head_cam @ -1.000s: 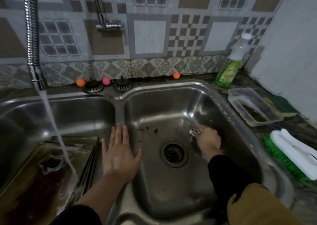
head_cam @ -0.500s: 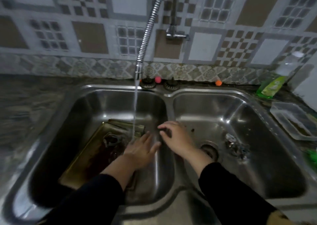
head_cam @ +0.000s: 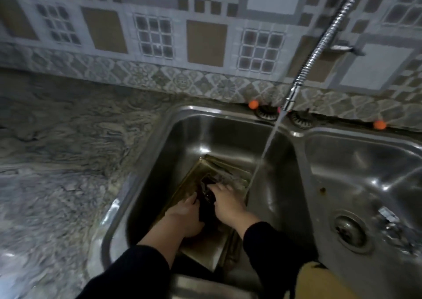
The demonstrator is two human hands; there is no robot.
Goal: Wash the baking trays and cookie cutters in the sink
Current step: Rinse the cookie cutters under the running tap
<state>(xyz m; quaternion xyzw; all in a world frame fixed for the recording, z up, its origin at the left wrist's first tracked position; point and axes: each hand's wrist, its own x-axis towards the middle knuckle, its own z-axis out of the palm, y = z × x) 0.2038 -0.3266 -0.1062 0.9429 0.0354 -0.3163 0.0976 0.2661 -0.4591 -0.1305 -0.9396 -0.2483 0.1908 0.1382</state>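
Down in the left basin of the sink (head_cam: pixel 159 152), both your hands are on the stack of baking trays (head_cam: pixel 230 177), with water from the tap (head_cam: pixel 288 103) running down just past their right edge. Your left hand (head_cam: pixel 185 216) lies low on the top tray, fingers reaching forward toward a dark patch between the hands; whether they grip anything there, you cannot tell through the blur. Your right hand (head_cam: pixel 225 201) rests with fingers spread flat, pressing on the tray just beside that patch. Expect thin, stiff metal here, light but wet and likely greasy, so slippery. Taking a tray by its raised rim, thumb over the lip, looks safer than the flat face. Small cookie cutters (head_cam: pixel 390 221) seem to sit in the right basin, well apart from both hands.
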